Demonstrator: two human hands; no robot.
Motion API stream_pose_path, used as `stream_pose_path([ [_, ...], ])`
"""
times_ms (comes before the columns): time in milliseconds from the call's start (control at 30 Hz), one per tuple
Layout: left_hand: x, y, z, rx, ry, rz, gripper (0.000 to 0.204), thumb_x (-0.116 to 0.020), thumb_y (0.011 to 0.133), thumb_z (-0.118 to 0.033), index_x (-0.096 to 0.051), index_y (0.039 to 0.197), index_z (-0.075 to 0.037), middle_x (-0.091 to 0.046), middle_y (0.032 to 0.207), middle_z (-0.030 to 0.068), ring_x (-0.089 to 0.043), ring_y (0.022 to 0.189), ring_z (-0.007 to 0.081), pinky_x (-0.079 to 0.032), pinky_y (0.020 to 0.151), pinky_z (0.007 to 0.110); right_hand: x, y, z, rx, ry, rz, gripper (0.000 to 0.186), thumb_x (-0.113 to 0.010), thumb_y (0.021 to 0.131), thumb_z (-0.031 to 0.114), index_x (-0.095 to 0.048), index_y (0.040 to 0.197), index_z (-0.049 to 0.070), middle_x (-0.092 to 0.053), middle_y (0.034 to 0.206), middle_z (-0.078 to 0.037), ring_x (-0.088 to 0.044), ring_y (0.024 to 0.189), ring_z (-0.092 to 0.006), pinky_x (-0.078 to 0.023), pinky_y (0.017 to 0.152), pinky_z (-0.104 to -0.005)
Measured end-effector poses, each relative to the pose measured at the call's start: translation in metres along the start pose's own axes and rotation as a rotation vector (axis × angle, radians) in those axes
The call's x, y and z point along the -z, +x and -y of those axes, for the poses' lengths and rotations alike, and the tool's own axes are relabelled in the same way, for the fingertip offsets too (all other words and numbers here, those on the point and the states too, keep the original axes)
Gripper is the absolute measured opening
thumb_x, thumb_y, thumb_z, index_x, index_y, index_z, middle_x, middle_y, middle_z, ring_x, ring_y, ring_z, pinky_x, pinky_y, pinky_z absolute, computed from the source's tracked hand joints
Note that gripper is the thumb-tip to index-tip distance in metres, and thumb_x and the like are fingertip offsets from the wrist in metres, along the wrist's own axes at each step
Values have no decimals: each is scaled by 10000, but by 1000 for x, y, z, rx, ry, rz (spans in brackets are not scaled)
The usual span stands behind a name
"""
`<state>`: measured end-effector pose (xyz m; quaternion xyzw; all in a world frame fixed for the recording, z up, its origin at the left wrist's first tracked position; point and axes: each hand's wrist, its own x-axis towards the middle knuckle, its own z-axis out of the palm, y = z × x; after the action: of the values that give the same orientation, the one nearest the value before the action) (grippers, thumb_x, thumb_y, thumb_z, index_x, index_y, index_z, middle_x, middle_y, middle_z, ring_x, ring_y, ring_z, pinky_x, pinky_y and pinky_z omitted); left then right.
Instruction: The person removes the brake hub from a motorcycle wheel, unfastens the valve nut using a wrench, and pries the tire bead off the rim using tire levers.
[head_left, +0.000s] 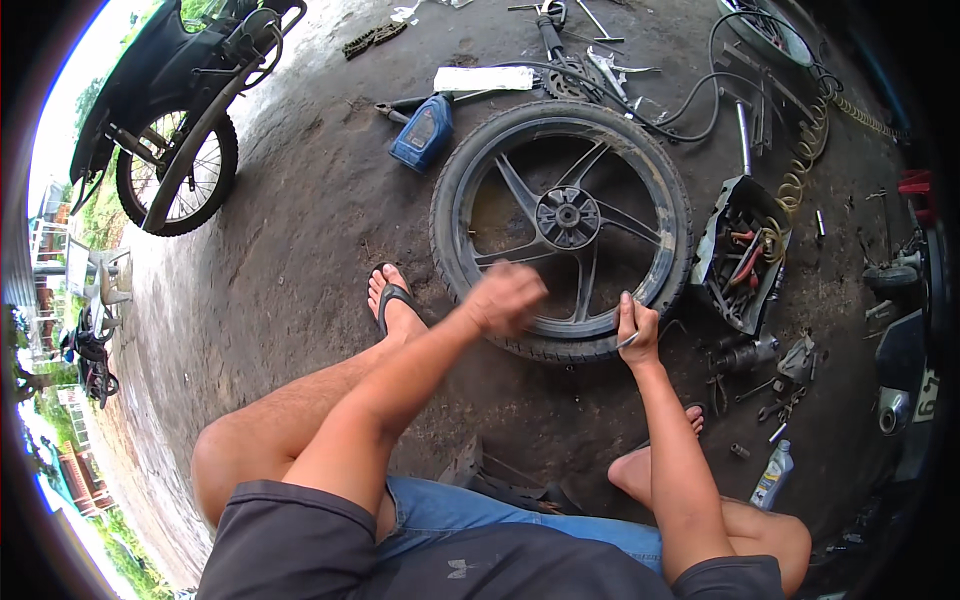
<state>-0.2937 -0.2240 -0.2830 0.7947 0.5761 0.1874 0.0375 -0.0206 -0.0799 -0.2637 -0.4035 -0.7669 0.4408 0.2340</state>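
Observation:
A motorcycle wheel (568, 230) with a dark spoked alloy rim and black tyre (455, 165) lies flat on the ground in front of me. My left hand (507, 298) is over the tyre's near left edge, its fingers smeared by motion, so its grip cannot be told. At the near right edge of the rim, my right hand (640, 328) is closed with the thumb up. The short end of a thin metal bar (628, 340) sticks out of that fist; the rest is hidden by the fingers.
Right of the wheel stands an open toolbox (735, 255) with pliers and other tools. A blue oil bottle (423, 133) lies at the far left of the wheel. A black hose (715, 95) loops behind it. Loose tools and another bottle (772, 475) lie at right; a motorcycle (175, 130) stands far left.

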Motion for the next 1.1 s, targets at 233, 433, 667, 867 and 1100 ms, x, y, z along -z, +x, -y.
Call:
stream_pose_path([
  [233,66,-11,191,-204,77,400,312,-692,922,-318,-647,1044,-34,-600,1115,142,-596,1126,343,-459,1049,442,-6,3,6,-26,34,37,542,-467,1093,285,-564,667,-35,-547,550,-192,-602,518,-361,-420,550,-461],
  [433,39,12,219,-567,-94,433,309,-662,935,-277,-657,745,-33,-630,972,160,-631,1016,321,-491,969,436,-4,4,5,-56,33,79,556,-447,1101,273,-568,652,-31,-567,564,-158,-602,518,-316,-432,553,-430],
  [667,27,20,221,-507,-87,450,191,-701,820,-227,-609,737,-81,-606,808,99,-623,873,292,-488,846,420,2,15,10,-114,-75,114,561,-451,1098,283,-566,647,-31,-560,558,-191,-617,533,-341,-428,562,-454],
  [867,32,7,215,-407,-34,456,253,-735,767,-248,-540,785,-87,-587,803,107,-609,847,316,-486,822,432,0,33,12,-68,14,131,510,-481,1081,248,-552,665,-38,-560,625,-255,-615,608,-441,-422,591,-491],
  [1100,11,-13,130,-74,-78,376,301,-675,930,-319,-568,803,-69,-627,816,138,-634,856,340,-483,808,439,15,20,2,-4,59,120,509,-493,1079,280,-568,687,-36,-586,642,-251,-632,627,-448,-443,577,-485],
])
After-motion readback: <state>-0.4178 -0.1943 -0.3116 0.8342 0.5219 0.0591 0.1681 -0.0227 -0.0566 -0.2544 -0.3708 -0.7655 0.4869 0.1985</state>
